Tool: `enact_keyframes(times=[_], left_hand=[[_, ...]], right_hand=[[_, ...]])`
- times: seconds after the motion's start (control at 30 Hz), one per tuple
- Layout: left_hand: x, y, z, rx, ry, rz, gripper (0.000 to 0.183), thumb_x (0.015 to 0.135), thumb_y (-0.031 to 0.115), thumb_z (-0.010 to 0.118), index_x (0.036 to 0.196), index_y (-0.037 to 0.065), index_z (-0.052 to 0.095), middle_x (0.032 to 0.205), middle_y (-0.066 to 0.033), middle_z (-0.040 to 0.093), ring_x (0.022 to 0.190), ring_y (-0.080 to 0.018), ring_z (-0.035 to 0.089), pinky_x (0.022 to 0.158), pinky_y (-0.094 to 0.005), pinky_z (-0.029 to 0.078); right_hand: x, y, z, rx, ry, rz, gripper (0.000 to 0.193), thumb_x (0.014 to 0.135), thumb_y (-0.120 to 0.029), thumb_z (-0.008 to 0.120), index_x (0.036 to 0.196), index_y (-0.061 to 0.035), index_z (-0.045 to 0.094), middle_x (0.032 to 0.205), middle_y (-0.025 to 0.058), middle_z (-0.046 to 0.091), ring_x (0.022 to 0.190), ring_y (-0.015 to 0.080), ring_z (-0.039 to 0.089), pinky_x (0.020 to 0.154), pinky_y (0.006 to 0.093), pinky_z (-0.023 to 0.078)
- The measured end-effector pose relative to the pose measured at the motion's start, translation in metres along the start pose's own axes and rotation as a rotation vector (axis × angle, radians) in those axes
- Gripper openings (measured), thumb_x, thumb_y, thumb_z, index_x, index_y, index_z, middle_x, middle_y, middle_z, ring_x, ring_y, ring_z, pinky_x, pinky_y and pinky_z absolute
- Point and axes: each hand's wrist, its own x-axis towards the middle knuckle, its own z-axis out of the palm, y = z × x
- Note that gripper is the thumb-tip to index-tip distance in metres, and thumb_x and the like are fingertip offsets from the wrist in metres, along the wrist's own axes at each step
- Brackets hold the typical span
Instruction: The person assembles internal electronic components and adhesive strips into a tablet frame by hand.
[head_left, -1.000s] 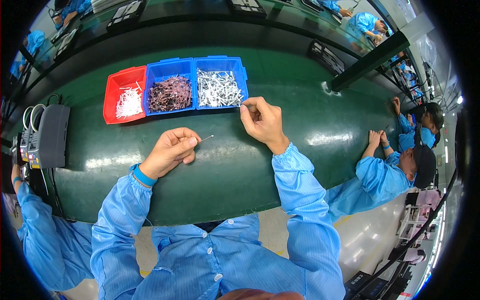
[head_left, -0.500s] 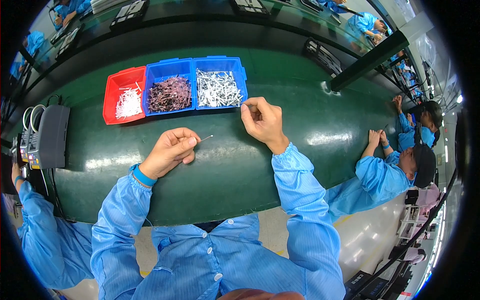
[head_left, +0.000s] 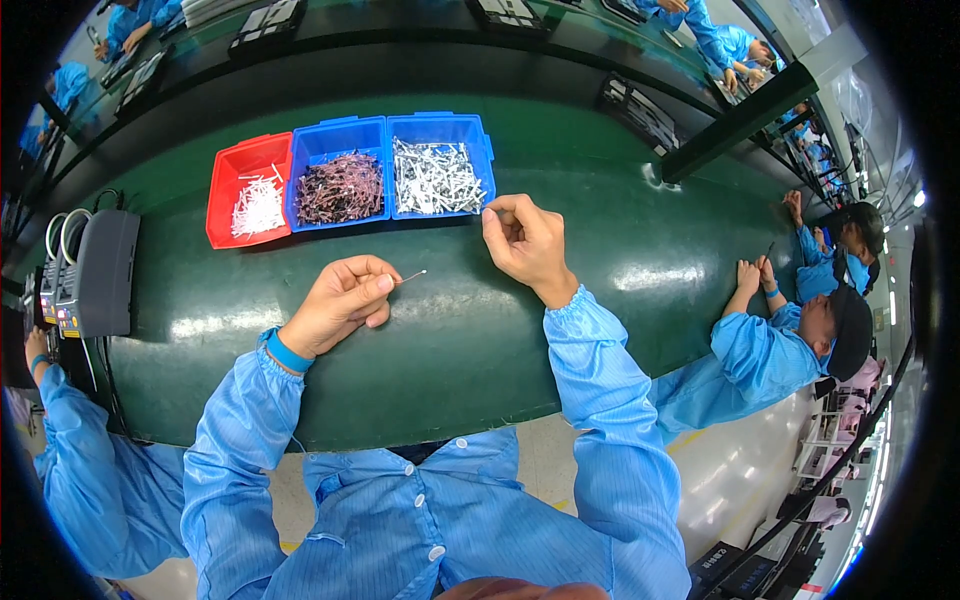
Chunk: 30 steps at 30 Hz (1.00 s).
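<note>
My left hand is over the green table, thumb and forefinger pinched on a thin stick with a small white tip, which points right. My right hand has its fingers closed in a pinch just beside the near right corner of the right blue bin. Whatever its fingertips hold, if anything, is too small to make out. That bin holds many small white and silvery pieces. Beside it, the middle blue bin holds reddish-brown thin pieces. In the red bin at left lie short white sticks.
A grey box-shaped device with cables stands at the table's left end. A black post rises at the back right. Co-workers in blue sit on both sides; one person's hands rest at the table's right edge.
My hands, the thin stick and the bins keep their places. At the upper right, a co-worker across the table has shifted an arm further into view.
</note>
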Motion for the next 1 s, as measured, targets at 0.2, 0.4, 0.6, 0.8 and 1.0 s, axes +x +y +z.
enact_keyframes(times=[0.2,0.4,0.6,0.8,1.0], left_hand=[[0.001,0.001,0.007,0.033,0.037,-0.007,0.014,0.098,0.015,0.06,0.099,0.002,0.062,0.061,0.0054,0.04,0.05,-0.0039,0.029,0.052,-0.0238,0.035],[0.0,-0.001,0.002,0.004,-0.005,0.005,0.016,0.098,0.016,0.061,0.102,0.0,0.063,0.07,0.005,0.046,0.053,-0.0027,0.032,0.053,-0.0233,0.037],[0.0,-0.001,0.001,0.012,0.019,0.018,0.016,0.097,0.015,0.062,0.102,0.0,0.063,0.068,0.005,0.046,0.052,-0.0028,0.033,0.053,-0.0231,0.038],[0.001,-0.002,0.003,0.041,0.018,0.016,0.017,0.097,0.015,0.063,0.102,-0.001,0.063,0.072,0.003,0.053,0.055,-0.0036,0.04,0.053,-0.0224,0.038],[0.001,0.0,0.009,0.081,0.056,-0.005,0.014,0.097,0.014,0.062,0.099,0.0,0.062,0.065,0.0035,0.046,0.052,-0.005,0.035,0.053,-0.0248,0.038]], right_hand=[[0.0,0.001,-0.003,-0.002,0.0,-0.004,0.009,0.079,-0.001,0.071,0.081,-0.004,0.062,0.052,0.0018,0.054,0.042,0.0106,0.053,0.041,0.0245,0.04],[0.005,0.023,-0.01,0.07,0.201,0.213,0.008,0.085,-0.002,0.068,0.081,-0.0018,0.062,0.055,-0.0001,0.058,0.047,0.0036,0.052,0.044,0.0221,0.039],[0.012,0.107,-0.05,0.292,0.637,0.651,0.01,0.09,-0.01,0.064,0.088,0.0003,0.064,0.073,0.0056,0.064,0.056,0.009,0.059,0.048,0.0222,0.044],[0.026,0.172,-0.09,0.062,0.665,0.745,0.036,0.085,-0.011,0.064,0.115,0.008,0.061,0.097,0.0175,0.07,0.075,0.0194,0.07,0.068,0.03,0.054],[0.044,0.206,-0.096,-0.105,0.612,0.736,0.043,0.084,-0.014,0.065,0.12,0.008,0.06,0.099,0.0205,0.07,0.082,0.021,0.071,0.074,0.0321,0.054]])
